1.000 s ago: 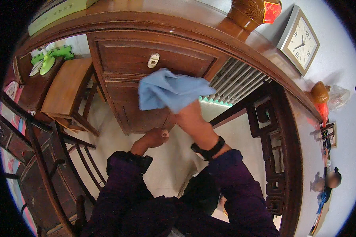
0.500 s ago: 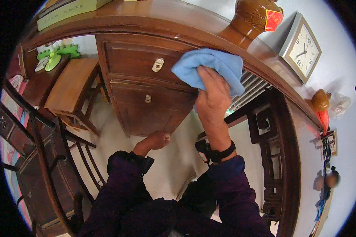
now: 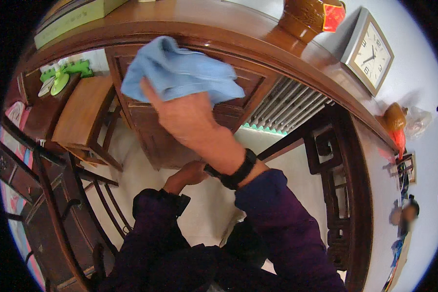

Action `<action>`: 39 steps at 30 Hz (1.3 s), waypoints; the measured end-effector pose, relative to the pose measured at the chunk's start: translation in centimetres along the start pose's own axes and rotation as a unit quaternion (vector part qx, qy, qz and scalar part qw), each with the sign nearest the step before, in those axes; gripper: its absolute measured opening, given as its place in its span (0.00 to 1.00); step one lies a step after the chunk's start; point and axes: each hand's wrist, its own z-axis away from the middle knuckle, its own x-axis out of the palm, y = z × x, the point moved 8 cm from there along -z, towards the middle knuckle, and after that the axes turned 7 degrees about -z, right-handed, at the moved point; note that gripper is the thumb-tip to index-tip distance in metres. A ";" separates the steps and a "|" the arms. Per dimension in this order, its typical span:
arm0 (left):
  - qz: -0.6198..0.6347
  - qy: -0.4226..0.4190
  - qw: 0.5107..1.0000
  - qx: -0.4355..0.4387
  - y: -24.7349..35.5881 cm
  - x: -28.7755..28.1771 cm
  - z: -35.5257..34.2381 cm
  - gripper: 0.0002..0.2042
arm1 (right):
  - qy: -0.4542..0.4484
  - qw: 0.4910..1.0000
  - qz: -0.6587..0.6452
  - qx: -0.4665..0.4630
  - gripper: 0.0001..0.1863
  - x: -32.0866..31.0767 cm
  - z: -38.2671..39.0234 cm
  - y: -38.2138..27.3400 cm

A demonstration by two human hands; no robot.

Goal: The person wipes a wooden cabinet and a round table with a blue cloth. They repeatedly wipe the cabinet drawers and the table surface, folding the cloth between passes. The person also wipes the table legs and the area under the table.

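Note:
My right hand [image 3: 182, 117] is shut on a folded blue cloth [image 3: 177, 70], pressed against the upper front of a dark wooden cabinet [image 3: 155, 146] just below the top ledge; it is blurred and the cloth covers most of the upper drawer. My left hand [image 3: 189, 173] hangs lower, in front of the cabinet's bottom, fingers curled, partly behind my right wrist; I cannot make out what, if anything, is in it.
Along the ledge [image 3: 209, 19] are a pale green box [image 3: 78, 22], a brown jar [image 3: 301, 22] and a clock [image 3: 367, 51]. Left are a stool [image 3: 80, 109] and chair [image 3: 48, 204]; right are a radiator [image 3: 287, 104] and carved dark wood frame [image 3: 333, 160].
My right hand and the cloth rose to the upper right of the cabinet front, then swept left across it. My left hand has stayed low, almost in place.

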 end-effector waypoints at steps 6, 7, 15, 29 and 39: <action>0.013 -0.058 0.998 -0.036 0.0 -0.1 -0.5 0.12 | 0.022 0.935 -0.321 0.151 0.14 4.1 -3.8 -0.4; 0.013 -0.060 0.997 -0.039 0.2 -0.3 -0.4 0.12 | 0.038 0.920 -0.357 0.160 0.14 4.4 -4.1 -0.4; 0.012 -0.088 0.994 -0.057 0.6 -0.9 0.8 0.12 | -0.047 0.934 -0.324 0.140 0.13 6.9 -0.8 -1.9; -0.015 -0.192 0.971 -0.140 -0.8 0.9 2.5 0.14 | -0.235 0.966 -0.059 0.090 0.24 -3.9 14.0 6.3; -0.029 -0.189 0.973 -0.126 -0.6 1.5 2.5 0.13 | -0.038 0.996 0.010 0.085 0.24 -10.0 7.9 8.8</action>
